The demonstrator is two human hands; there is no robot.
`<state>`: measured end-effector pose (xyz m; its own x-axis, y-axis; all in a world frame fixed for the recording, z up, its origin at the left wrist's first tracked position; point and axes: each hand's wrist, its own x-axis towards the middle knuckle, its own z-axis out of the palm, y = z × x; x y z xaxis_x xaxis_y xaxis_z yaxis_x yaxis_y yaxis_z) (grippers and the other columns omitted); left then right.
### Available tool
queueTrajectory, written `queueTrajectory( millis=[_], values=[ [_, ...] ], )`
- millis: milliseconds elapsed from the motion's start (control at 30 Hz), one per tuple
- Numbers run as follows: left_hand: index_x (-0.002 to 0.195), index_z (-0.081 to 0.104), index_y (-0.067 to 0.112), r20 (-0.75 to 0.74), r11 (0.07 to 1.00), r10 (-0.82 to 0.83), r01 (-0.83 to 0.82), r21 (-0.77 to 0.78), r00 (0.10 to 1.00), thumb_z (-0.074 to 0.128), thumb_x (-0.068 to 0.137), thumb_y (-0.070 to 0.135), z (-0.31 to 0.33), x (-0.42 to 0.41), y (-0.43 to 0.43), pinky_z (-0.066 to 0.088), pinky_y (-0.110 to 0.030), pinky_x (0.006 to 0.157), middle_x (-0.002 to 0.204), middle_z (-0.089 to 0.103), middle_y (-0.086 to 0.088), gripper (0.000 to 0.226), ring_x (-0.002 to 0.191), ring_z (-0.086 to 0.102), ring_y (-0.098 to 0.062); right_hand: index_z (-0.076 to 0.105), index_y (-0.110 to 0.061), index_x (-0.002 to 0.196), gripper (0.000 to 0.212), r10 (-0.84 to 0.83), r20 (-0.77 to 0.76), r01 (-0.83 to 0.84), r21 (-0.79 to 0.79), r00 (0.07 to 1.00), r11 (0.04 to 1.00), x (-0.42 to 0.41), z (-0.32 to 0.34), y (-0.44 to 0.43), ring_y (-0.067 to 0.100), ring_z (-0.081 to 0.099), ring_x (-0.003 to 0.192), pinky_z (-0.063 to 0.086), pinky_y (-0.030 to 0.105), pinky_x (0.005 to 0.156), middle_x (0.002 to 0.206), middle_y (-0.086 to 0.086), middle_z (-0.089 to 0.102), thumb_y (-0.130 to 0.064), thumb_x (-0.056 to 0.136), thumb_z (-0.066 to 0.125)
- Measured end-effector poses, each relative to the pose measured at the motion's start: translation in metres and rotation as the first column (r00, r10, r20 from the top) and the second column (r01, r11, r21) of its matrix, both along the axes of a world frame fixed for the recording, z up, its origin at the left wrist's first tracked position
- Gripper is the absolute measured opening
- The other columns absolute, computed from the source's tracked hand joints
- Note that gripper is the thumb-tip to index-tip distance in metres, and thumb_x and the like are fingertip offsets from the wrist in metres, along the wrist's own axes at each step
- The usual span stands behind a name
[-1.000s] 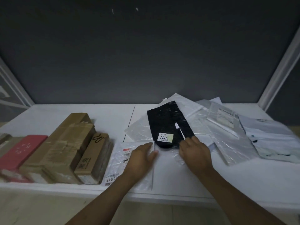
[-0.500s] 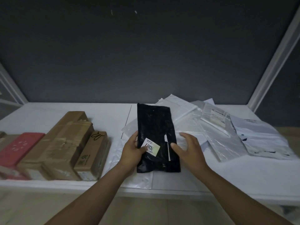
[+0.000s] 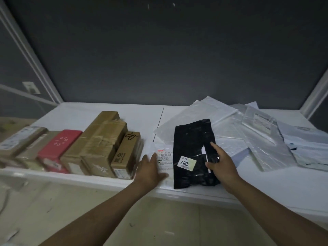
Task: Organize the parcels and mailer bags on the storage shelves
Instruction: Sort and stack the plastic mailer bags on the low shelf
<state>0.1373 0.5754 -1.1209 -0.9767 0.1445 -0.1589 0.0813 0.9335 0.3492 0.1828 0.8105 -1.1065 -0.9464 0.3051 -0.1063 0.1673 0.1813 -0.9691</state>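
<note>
While pinning the black mailer bag [image 3: 191, 148] atop the white mailer [image 3: 164, 159] at the shelf [image 3: 142, 118] front edge with a flat, ungripping right hand [image 3: 221, 164], left hand [image 3: 150, 169] flat alongside, risks slick plastic skidding floorward.

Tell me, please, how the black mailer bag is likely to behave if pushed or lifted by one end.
Probably floppy: the black mailer bag lies flat and wrinkled, so it would likely droop when lifted. Its glossy film rests on a clear plastic bag, so it may slide easily. It looks thin, hence likely light.
</note>
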Motion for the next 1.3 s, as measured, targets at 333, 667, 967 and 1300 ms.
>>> queueTrajectory(
  millis=[333,667,967,1300],
  values=[
    [0.144,0.041,0.02,-0.018,0.901,0.097,-0.08,0.427,0.995,0.078,0.077,0.011,0.008,0.002,-0.004,0.05,-0.029,0.096,0.135,0.057,0.0,0.078,0.116,0.059,-0.017,0.048,-0.025,0.138,0.062,-0.086,0.043,0.09,-0.101,0.995,0.991,0.006,0.005,0.011,0.0,0.057,0.084,0.047,0.017,0.063,0.113,-0.003,0.057,0.008,0.087,0.06],
    [0.139,0.048,0.022,-0.581,0.852,0.248,0.111,0.512,0.775,0.06,0.093,0.01,0.065,-0.004,-0.03,0.042,-0.017,0.086,0.12,0.058,0.007,0.049,0.102,0.05,-0.002,0.051,-0.012,0.136,0.055,0.139,0.132,-0.165,0.219,0.982,0.962,-0.003,-0.007,-0.037,0.01,0.049,0.099,0.035,0.014,0.076,0.122,0.003,0.058,-0.004,0.084,0.07],
    [0.14,0.042,0.033,-0.236,0.496,0.24,0.09,0.864,0.942,0.061,0.091,0.004,0.073,-0.007,-0.024,0.06,-0.034,0.07,0.126,0.059,-0.001,0.06,0.096,0.067,-0.013,0.056,-0.016,0.13,0.041,0.078,-0.039,-0.075,0.067,0.996,0.995,-0.018,0.019,-0.056,0.017,0.051,0.122,0.038,0.028,0.101,0.137,0.004,0.051,-0.035,0.094,0.057],
    [0.154,0.002,0.014,0.072,0.927,-0.222,0.188,0.325,0.972,0.053,0.096,0.04,0.023,0.0,0.005,0.043,-0.027,0.096,0.142,0.049,-0.008,0.082,0.123,0.052,-0.019,0.041,-0.021,0.136,0.062,-0.116,0.073,0.123,-0.099,0.991,0.988,-0.006,-0.001,-0.005,0.02,0.058,0.103,0.05,0.037,0.092,0.113,-0.001,0.059,0.002,0.084,0.067]
  ],
)
